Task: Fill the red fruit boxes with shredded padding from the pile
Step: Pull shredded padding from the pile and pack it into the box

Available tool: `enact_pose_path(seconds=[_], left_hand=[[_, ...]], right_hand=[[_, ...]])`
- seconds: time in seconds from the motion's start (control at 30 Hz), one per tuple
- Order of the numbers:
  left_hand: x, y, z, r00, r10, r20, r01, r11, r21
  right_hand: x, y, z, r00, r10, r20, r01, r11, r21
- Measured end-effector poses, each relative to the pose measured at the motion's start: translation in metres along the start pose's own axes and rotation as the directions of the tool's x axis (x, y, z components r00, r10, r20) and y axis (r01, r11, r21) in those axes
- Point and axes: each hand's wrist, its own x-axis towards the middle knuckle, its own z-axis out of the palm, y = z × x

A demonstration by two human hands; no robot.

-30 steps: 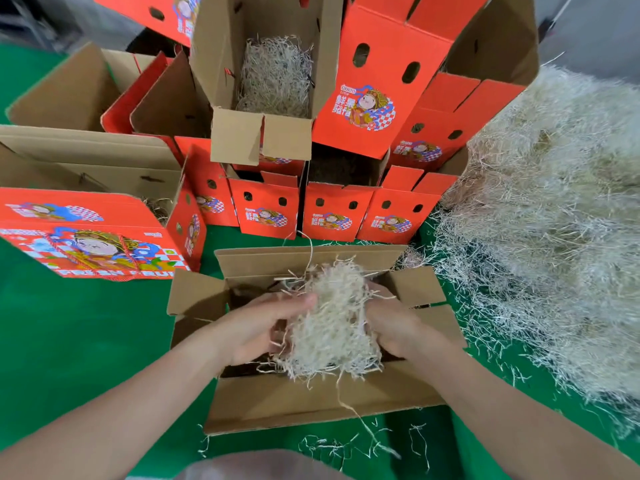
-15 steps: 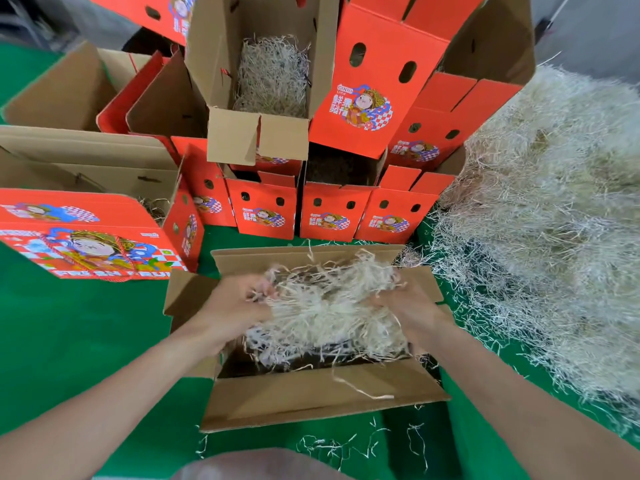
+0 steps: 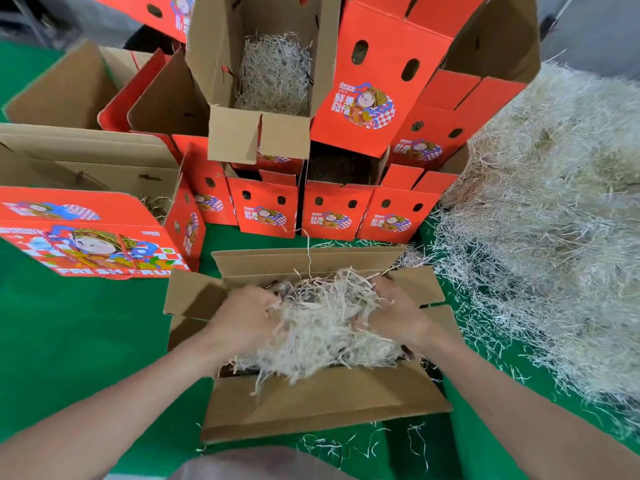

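Our left grip (image 3: 247, 315) and right grip (image 3: 398, 313) each clutch a side of the shredded padding (image 3: 322, 330) inside the open box (image 3: 311, 400), so we judge we are spreading it, and next must press it flat, then fetch more from the pile (image 3: 554, 237).

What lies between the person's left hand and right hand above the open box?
In the head view, a clump of shredded padding fills the gap; the left hand and right hand each grip it over the open box.
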Motion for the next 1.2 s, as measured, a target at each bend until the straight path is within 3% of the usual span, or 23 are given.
enact_pose_path(seconds=[0.07,0.13,0.2,0.3,0.33,0.4,0.47,0.53,0.63,0.73,0.83,0.9,0.97,1.07,1.13,1.2], left_hand=[[0.002,-0.006,-0.014,0.99,0.011,-0.14,0.0,0.997,0.077],[0.002,-0.013,-0.018,0.981,0.022,-0.195,0.016,0.982,0.191],[0.003,-0.017,-0.018,0.978,0.04,-0.202,0.019,0.961,0.278],[0.006,-0.015,-0.018,0.981,0.0,-0.194,0.049,0.967,0.249],[0.008,-0.014,-0.018,0.984,-0.07,-0.162,0.097,0.981,0.167],[0.011,-0.009,-0.015,0.968,-0.249,0.024,0.247,0.94,-0.236],[0.008,0.002,-0.01,0.927,-0.271,0.26,0.375,0.681,-0.629],[0.007,0.008,-0.001,0.898,-0.213,0.384,0.434,0.569,-0.699],[0.006,0.01,0.014,0.904,-0.237,0.356,0.422,0.635,-0.647],[0.005,-0.003,0.007,0.905,-0.376,0.201,0.42,0.705,-0.572],[-0.006,-0.021,-0.011,0.933,-0.358,0.031,0.337,0.841,-0.423],[-0.014,-0.023,-0.016,0.956,-0.295,0.0,0.282,0.914,-0.29],[-0.012,-0.022,-0.015,0.971,-0.239,0.018,0.236,0.938,-0.254],[-0.007,-0.007,-0.007,0.964,-0.139,0.225,0.219,0.897,-0.384],[-0.002,0.002,0.005,0.942,-0.087,0.324,0.201,0.919,-0.338],[0.004,0.0,0.008,0.958,-0.11,0.266,0.136,0.987,-0.082]], right_hand=[[-0.001,0.005,-0.011,1.0,0.009,0.004,-0.009,0.998,-0.067],[-0.003,0.004,-0.017,0.999,0.019,0.037,-0.014,0.994,-0.11],[-0.002,0.0,-0.021,0.999,-0.002,0.033,0.009,0.976,-0.216],[0.002,-0.004,-0.026,1.0,-0.022,0.019,0.027,0.959,-0.281],[0.003,-0.006,-0.026,1.0,-0.018,0.022,0.023,0.969,-0.245],[0.005,-0.01,-0.022,0.999,0.01,0.045,-0.007,0.998,-0.068],[0.007,-0.016,-0.012,0.992,0.054,0.11,-0.067,0.991,0.118],[0.011,-0.023,0.002,0.973,0.111,0.201,-0.153,0.966,0.21],[0.015,-0.025,0.023,0.955,0.083,0.284,-0.119,0.987,0.109],[0.013,-0.017,0.018,0.972,0.014,0.235,-0.002,0.999,-0.051],[0.008,-0.004,-0.009,0.984,0.129,0.125,-0.099,0.97,-0.222],[0.003,-0.002,-0.018,0.987,0.142,0.079,-0.114,0.95,-0.29],[-0.001,-0.009,-0.016,0.982,0.105,0.155,-0.079,0.983,-0.164],[-0.001,-0.022,0.0,0.96,0.025,0.278,-0.063,0.99,0.129],[0.007,-0.02,0.011,0.957,0.004,0.29,-0.038,0.993,0.112],[0.013,-0.018,0.008,0.968,0.097,0.23,-0.111,0.993,0.05]])
